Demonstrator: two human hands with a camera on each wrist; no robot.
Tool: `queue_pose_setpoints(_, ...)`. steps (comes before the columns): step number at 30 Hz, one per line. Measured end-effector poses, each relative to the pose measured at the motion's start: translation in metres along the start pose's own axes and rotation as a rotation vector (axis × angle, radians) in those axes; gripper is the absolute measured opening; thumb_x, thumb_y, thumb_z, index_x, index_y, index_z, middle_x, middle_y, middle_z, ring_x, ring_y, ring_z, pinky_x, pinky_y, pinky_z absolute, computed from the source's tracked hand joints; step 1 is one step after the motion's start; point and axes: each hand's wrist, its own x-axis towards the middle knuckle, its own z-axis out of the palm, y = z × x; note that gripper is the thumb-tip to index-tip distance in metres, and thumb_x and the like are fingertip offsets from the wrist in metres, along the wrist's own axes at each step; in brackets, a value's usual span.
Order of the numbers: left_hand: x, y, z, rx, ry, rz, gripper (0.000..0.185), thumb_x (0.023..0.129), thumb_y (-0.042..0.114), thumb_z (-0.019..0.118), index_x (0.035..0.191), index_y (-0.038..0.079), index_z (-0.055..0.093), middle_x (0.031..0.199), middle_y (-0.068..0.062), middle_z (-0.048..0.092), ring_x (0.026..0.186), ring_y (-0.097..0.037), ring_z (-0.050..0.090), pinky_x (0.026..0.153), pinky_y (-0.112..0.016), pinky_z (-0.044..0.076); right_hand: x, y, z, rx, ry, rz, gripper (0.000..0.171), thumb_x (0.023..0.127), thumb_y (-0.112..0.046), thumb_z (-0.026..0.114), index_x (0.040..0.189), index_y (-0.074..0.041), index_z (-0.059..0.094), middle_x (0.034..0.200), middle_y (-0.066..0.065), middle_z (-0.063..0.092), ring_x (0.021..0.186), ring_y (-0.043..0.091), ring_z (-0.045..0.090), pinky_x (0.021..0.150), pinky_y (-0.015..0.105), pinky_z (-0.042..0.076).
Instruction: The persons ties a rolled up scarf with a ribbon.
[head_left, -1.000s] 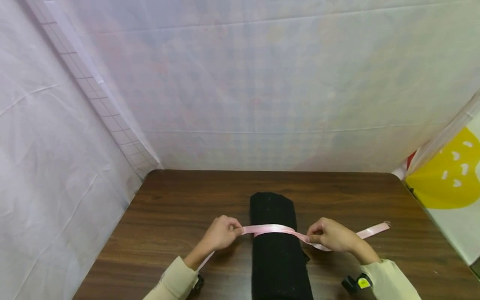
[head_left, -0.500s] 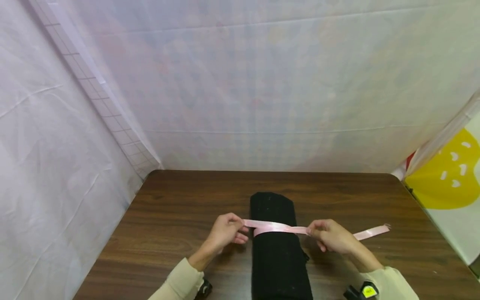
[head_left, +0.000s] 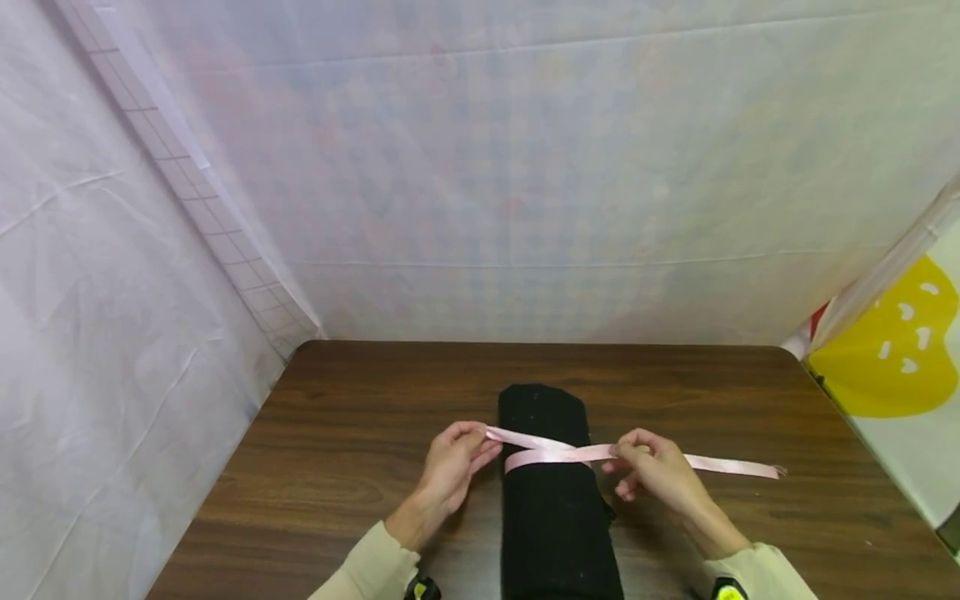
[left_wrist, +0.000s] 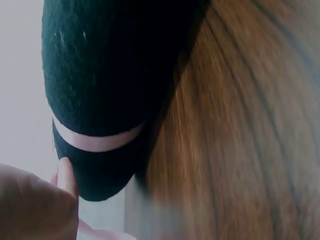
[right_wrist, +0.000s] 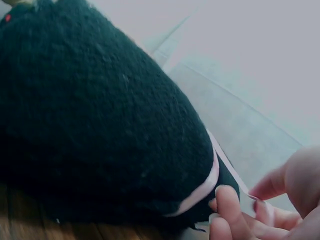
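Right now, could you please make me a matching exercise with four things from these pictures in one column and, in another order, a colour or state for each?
Things:
1. ribbon
2. fabric roll
3. table
4. right hand

Descriptions:
A. dark brown wood grain
B. pink, crossed over itself on top of the roll
C. pinches one ribbon strand beside the roll
D. black, lies lengthwise on the table

Pairs: 1-B, 2-D, 3-A, 4-C

The roll (head_left: 558, 508) was matt black knitted cloth, slightly fuzzy. The ribbon (head_left: 555, 452) around it was smooth pink satin with a soft sheen. The table (head_left: 352, 417) was dark wood-grain, faintly glossy.
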Motion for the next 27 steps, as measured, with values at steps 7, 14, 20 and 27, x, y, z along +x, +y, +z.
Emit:
queue_pose_setpoints(7, 0.002, -0.001, 0.003, -0.091, 0.027, 0.011, 0.016, 0.097, -0.003, 0.055, 0.11, 0.0, 0.045, 0.094, -0.009, 0.063, 0.083, -0.018, 0.07, 0.082, -0.035, 0.058, 0.002, -0.003, 0.009, 0.225, 0.076, -0.094, 0.022, 0.092, 0.006, 0.059, 0.104, -0.001, 0.042, 0.078, 0.0, 0.068, 0.068, 0.015, 0.072, 0.069, 0.033, 0.06)
queue_pose_setpoints(14, 0.004, -0.004, 0.006, -0.11, 0.064, 0.01, 0.038, 0.092, -0.005, 0.062, 0.111, 0.006, 0.031, 0.085, -0.001, 0.069, 0.073, -0.009, 0.064, 0.066, -0.021, 0.052, 0.006, -0.005, 0.017, 0.37, 0.22, -0.098, 0.051, 0.085, 0.016, 0.061, 0.103, -0.013, 0.024, 0.075, -0.008, 0.057, 0.068, 0.004, 0.062, 0.069, 0.028, 0.059)
queue_pose_setpoints(20, 0.008, -0.005, 0.011, -0.076, 0.114, 0.026, 0.05, 0.086, -0.005, 0.07, 0.11, 0.007, 0.028, 0.082, 0.003, 0.064, 0.065, -0.006, 0.056, 0.059, -0.018, 0.045, 0.009, -0.009, 0.027, 0.507, 0.274, -0.157, 0.052, 0.085, 0.018, 0.062, 0.093, -0.013, 0.022, 0.071, -0.002, 0.069, 0.064, 0.008, 0.067, 0.063, 0.024, 0.057)
queue_pose_setpoints(27, 0.008, -0.002, 0.017, -0.054, 0.165, 0.038, 0.05, 0.084, -0.005, 0.072, 0.099, 0.011, 0.027, 0.087, 0.0, 0.066, 0.067, -0.004, 0.062, 0.058, -0.018, 0.047, 0.01, -0.013, 0.033, 0.621, 0.337, -0.163, 0.046, 0.087, 0.015, 0.064, 0.09, -0.011, 0.026, 0.072, 0.0, 0.071, 0.067, 0.007, 0.068, 0.063, 0.025, 0.058)
